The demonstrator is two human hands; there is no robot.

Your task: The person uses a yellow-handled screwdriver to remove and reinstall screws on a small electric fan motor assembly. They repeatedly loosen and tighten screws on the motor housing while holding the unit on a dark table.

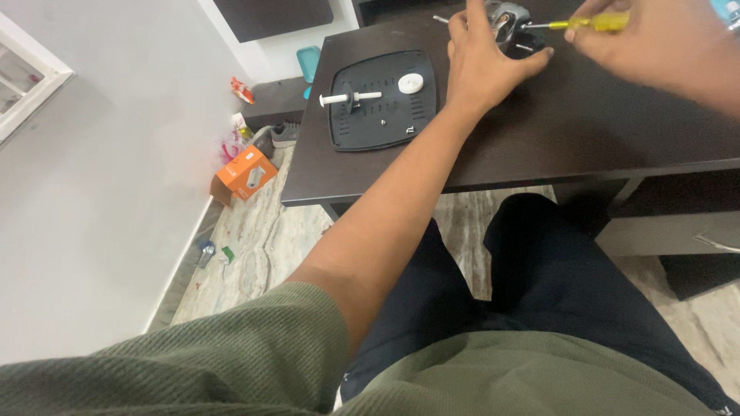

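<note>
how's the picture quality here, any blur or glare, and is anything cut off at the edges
Head view: even indoor light, soft sheen on the dark desk, no harsh glare. The right hand is slightly motion-blurred and cropped by the top edge, gripping a yellow-handled screwdriver. The left hand is sharper and partly hides a small metal part. Wide-angle lens tilts the walls; the black plate looks crisp.

On the table (539, 146) a panel (383, 100) (syringe (351, 98) on it) lies left of the part (510, 23) under both hands.

dark table (586, 131); black panel (383, 100), perhaps a mouse (510, 27)
</note>
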